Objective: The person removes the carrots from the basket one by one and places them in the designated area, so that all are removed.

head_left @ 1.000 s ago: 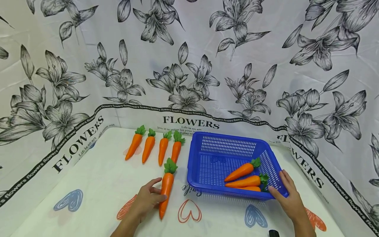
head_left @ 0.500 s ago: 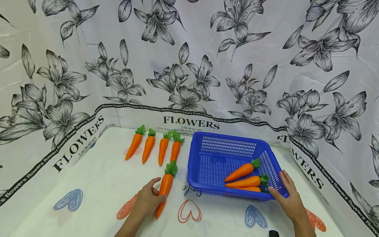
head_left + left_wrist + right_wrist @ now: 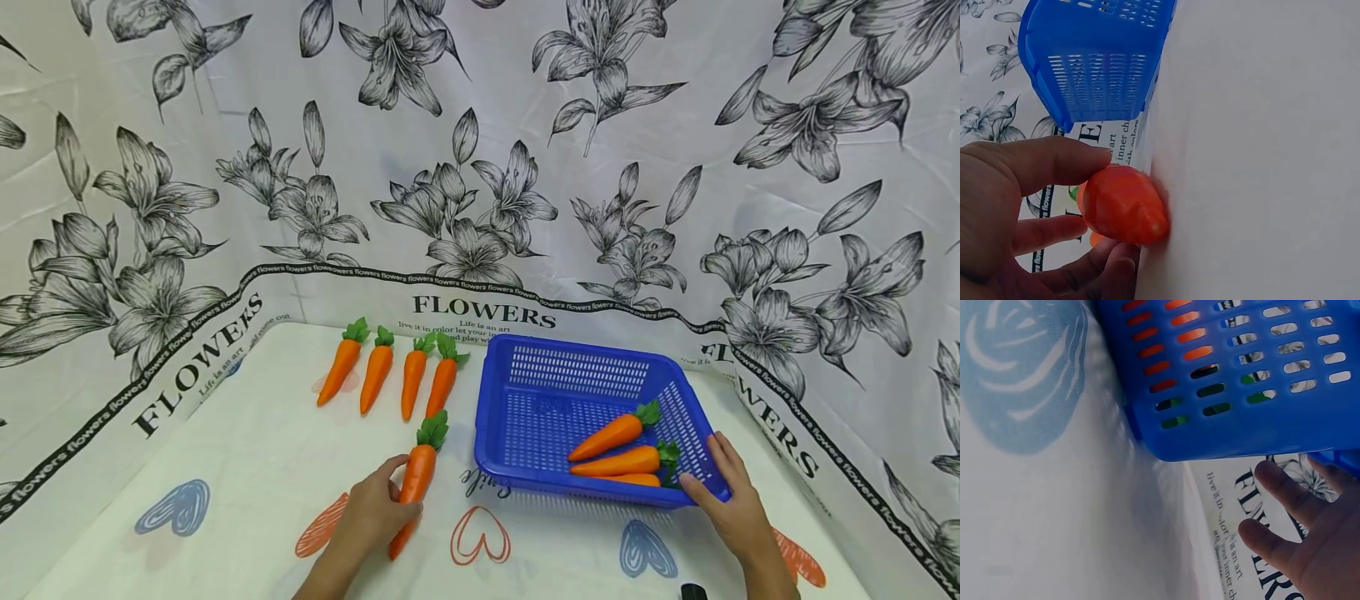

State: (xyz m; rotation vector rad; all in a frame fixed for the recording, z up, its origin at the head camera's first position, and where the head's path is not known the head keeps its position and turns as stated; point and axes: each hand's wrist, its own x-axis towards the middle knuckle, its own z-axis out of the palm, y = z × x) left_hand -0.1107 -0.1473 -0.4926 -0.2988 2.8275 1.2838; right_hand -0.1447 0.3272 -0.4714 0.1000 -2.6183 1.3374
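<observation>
My left hand [image 3: 381, 508] grips a carrot [image 3: 418, 475] with a leafy green top, thumb on one side and fingers on the other. In the left wrist view the carrot's tapered tip [image 3: 1138, 215] points toward the camera, close by the white cloth. At the front right corner of a blue plastic basket [image 3: 577, 477], my right hand [image 3: 738, 500] holds the rim between thumb and fingers. Two of its fingers [image 3: 1288, 494] stretch out loosely below the rim in the right wrist view. Inside the basket, on its right side, lie three carrots [image 3: 611, 435].
Several more carrots [image 3: 377, 377] lie in a row at the back, left of the basket, leaves pointing away. A white cloth [image 3: 247, 475] with printed hearts covers the table. Flowered fabric [image 3: 480, 125] hangs behind and at the sides. A small black object [image 3: 693, 592] shows at the front edge.
The gripped carrot has come slightly nearer to me, and its tip has swung left so that it leans more. My left hand shifted a little with it. The right hand and basket stay put.
</observation>
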